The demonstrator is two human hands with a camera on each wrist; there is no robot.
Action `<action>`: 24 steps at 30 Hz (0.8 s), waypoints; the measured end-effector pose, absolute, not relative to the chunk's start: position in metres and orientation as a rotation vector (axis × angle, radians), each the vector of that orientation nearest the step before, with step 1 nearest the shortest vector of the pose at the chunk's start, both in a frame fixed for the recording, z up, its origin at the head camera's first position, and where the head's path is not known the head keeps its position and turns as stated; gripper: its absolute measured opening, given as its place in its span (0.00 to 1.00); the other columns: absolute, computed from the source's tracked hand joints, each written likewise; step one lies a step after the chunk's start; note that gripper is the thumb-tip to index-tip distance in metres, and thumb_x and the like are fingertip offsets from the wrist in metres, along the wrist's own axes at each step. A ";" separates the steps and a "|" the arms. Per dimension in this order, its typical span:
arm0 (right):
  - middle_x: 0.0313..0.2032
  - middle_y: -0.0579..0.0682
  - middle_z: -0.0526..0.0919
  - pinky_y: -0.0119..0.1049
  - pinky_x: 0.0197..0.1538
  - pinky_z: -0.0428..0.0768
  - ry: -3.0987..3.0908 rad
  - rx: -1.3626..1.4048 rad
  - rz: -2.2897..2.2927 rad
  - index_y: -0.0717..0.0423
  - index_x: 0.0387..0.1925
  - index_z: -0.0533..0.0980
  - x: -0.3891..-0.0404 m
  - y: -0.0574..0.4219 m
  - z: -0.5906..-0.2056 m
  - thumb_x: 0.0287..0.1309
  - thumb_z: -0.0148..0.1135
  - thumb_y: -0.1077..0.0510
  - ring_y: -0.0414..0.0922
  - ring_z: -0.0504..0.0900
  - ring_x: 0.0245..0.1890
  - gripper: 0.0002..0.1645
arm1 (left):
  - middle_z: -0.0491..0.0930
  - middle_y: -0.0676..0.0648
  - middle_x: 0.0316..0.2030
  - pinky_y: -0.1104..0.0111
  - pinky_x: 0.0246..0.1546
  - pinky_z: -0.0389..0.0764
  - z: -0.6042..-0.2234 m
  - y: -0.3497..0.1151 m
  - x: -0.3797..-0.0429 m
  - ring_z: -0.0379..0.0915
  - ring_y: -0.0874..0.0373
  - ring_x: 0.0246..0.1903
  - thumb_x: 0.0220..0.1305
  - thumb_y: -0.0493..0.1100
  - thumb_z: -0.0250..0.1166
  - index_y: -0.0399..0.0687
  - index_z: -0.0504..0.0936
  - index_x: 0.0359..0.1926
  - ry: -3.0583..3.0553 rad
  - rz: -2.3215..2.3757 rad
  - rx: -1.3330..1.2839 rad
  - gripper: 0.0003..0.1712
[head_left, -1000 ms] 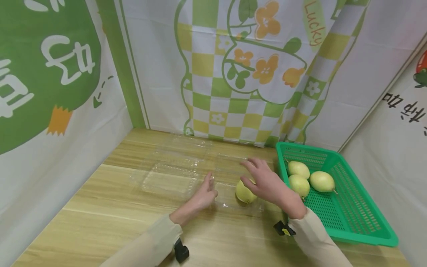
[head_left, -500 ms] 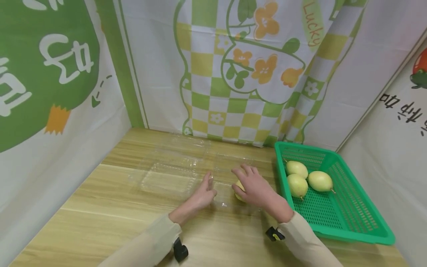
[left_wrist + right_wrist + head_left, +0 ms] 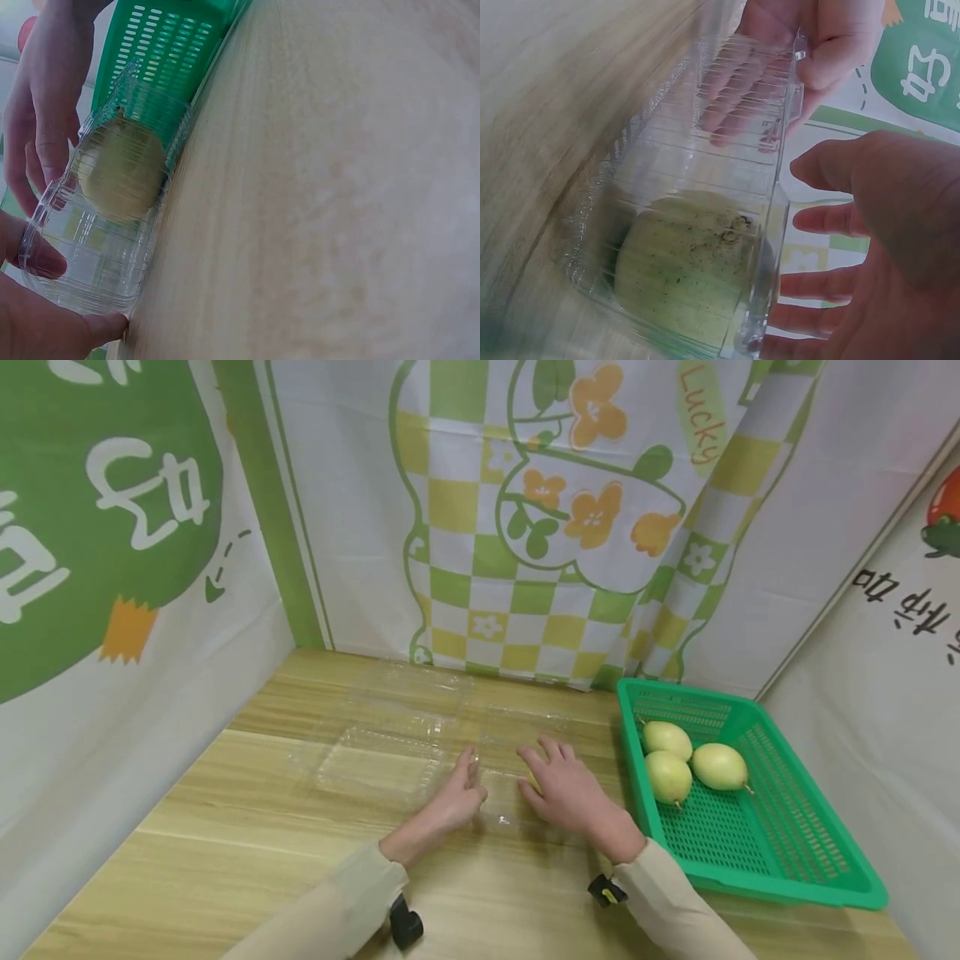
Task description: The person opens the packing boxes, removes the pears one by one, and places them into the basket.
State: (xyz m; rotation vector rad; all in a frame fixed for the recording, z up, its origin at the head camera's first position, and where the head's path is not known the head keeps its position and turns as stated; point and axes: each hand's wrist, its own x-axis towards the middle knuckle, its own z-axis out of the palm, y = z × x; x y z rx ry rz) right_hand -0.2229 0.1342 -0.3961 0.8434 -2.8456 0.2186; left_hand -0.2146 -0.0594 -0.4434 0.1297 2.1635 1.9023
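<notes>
A pale yellow pear [image 3: 682,270] sits in the right end of a clear plastic clamshell box [image 3: 94,281]. In the head view the right hand [image 3: 568,789] covers most of that pear. Its fingers are spread and relaxed, close over the fruit at the box rim, with no grip round it. At the box's left end is the left hand [image 3: 450,806], its fingers and thumb extended and touching the end wall. The box's lid [image 3: 525,725] lies folded open behind it on the table.
A green plastic basket [image 3: 813,793] holding several pears [image 3: 721,767] stands to the right of the box. Another clear clamshell [image 3: 378,764] lies open at the left, its lid [image 3: 412,689] toward the curtain [image 3: 517,610]. White printed sheets enclose the table [image 3: 247,860].
The right hand has moved left with the pear, sliding over it until it hides most of it, and its fingers have loosened. The left hand has stayed at the box's end.
</notes>
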 end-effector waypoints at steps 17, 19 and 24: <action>0.61 0.67 0.72 0.60 0.53 0.81 -2.889 0.723 0.120 0.55 0.61 0.73 -0.228 0.134 -0.413 0.65 0.60 0.47 0.65 0.72 0.58 0.27 | 0.42 0.30 0.76 0.41 0.74 0.48 -0.444 -0.059 -0.215 0.42 0.34 0.75 0.61 0.29 0.51 0.42 0.34 0.78 2.190 1.897 0.141 0.50; 0.60 0.69 0.71 0.59 0.51 0.82 -2.875 0.713 0.120 0.56 0.59 0.74 -0.228 0.134 -0.416 0.64 0.62 0.48 0.65 0.72 0.57 0.27 | 0.42 0.31 0.76 0.41 0.74 0.47 -0.444 -0.059 -0.215 0.42 0.34 0.75 0.61 0.29 0.51 0.43 0.34 0.78 2.186 1.895 0.140 0.50; 0.54 0.69 0.72 0.55 0.46 0.81 -2.822 0.712 0.134 0.59 0.53 0.76 -0.228 0.134 -0.420 0.61 0.64 0.50 0.63 0.70 0.52 0.23 | 0.42 0.32 0.76 0.42 0.74 0.47 -0.445 -0.059 -0.216 0.41 0.35 0.75 0.61 0.29 0.51 0.44 0.33 0.78 2.183 1.892 0.134 0.50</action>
